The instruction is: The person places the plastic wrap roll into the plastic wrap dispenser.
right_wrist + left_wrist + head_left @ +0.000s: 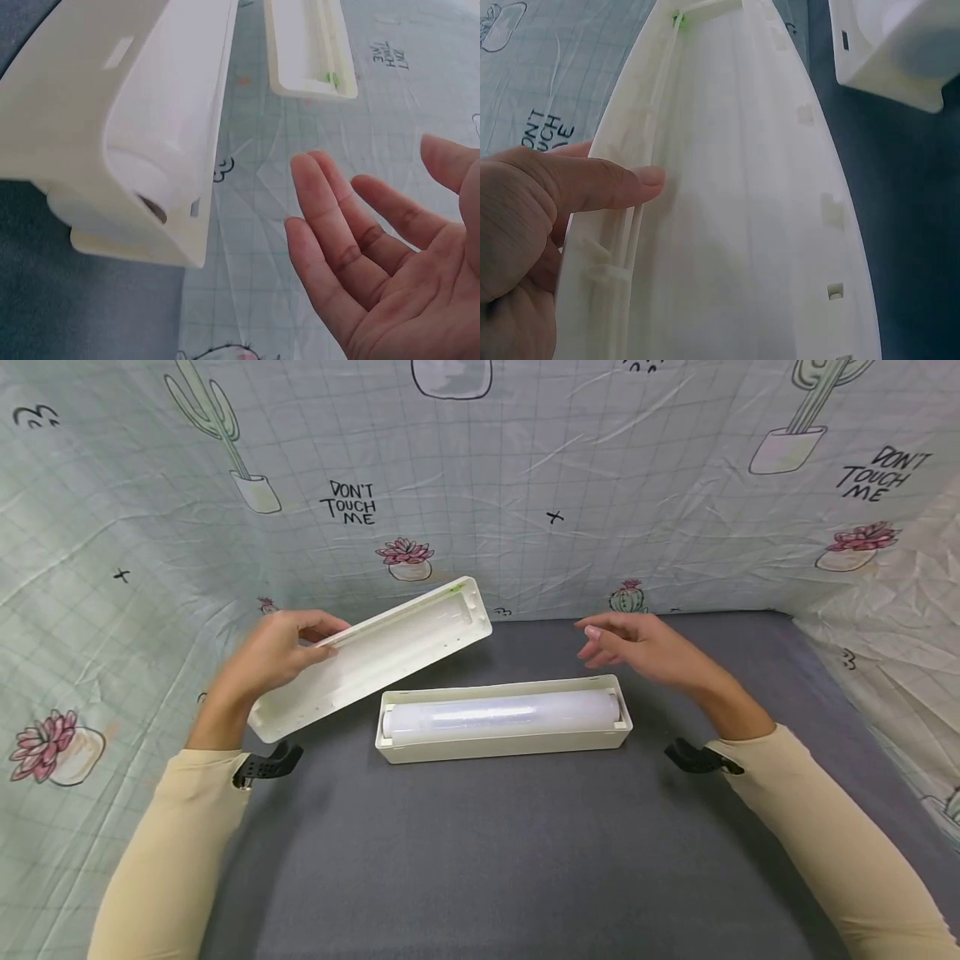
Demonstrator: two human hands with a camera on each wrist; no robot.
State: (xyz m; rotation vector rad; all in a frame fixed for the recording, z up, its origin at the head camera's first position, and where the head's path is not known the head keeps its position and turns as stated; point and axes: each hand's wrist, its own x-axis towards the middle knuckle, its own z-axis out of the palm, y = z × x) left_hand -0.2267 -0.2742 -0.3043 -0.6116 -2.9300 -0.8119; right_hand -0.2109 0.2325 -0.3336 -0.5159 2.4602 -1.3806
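My left hand (279, 650) grips one long edge of a white plastic lid (401, 647), which is raised and tilted with its hollow inside towards me. In the left wrist view the thumb (622, 184) presses on the lid's inner side; the other fingers are mostly hidden behind it. To the right of the lid, a long cream dispenser box (506, 747) lies uncovered on the table, with a roll of clear plastic film (495, 713) inside. Beyond the box's right end hovers my right hand (637, 643), fingers loosely extended, touching nothing. The right wrist view shows its bare palm (405, 300).
The dark grey tabletop (480, 860) spreads below both arms. Printed fabric (480, 468) with cactus drawings hangs behind and at both sides, close past the lid. A black strap (268, 763) sits at the left wrist, another strap (697, 757) at the right.
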